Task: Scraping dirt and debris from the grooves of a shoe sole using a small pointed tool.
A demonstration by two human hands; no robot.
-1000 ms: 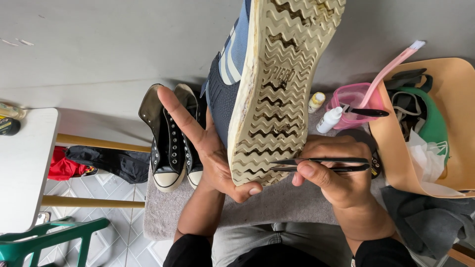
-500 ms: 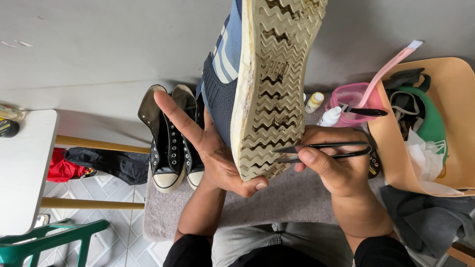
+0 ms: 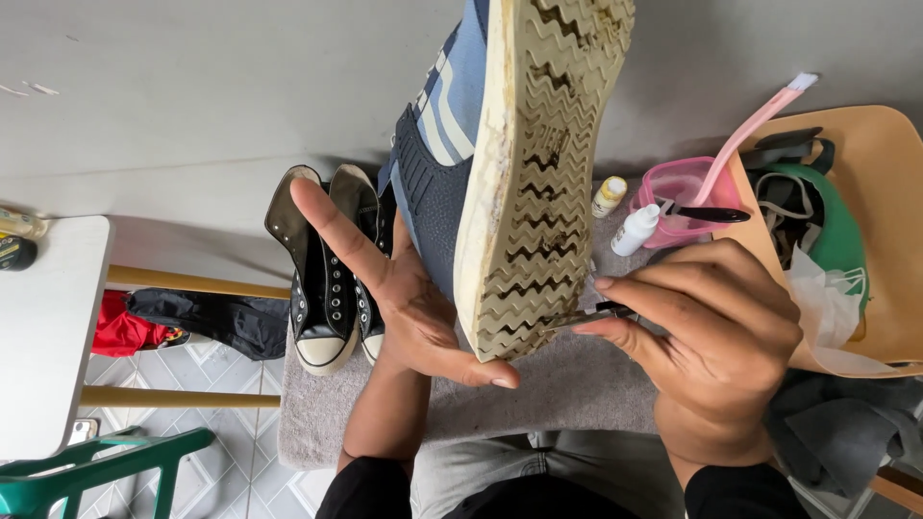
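At left of centre a pair of black high-top sneakers [image 3: 332, 279] stands on a grey mat [image 3: 567, 389]; the left hand [image 3: 409, 298], forefinger stretched out and thumb curled under the heel, props up the blue shoe [image 3: 510, 163], sole facing the camera at upper centre. At right, the right hand [image 3: 716, 332] pinches a thin dark tool [image 3: 591, 318] with its tip at the sole's heel; a pink tub [image 3: 678, 197] sits at upper right.

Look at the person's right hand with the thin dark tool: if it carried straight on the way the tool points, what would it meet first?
Probably the dirty zigzag sole of the blue shoe: the right hand aims the thin tool leftward at its heel end, its tip apparently already there, though depth is unclear.
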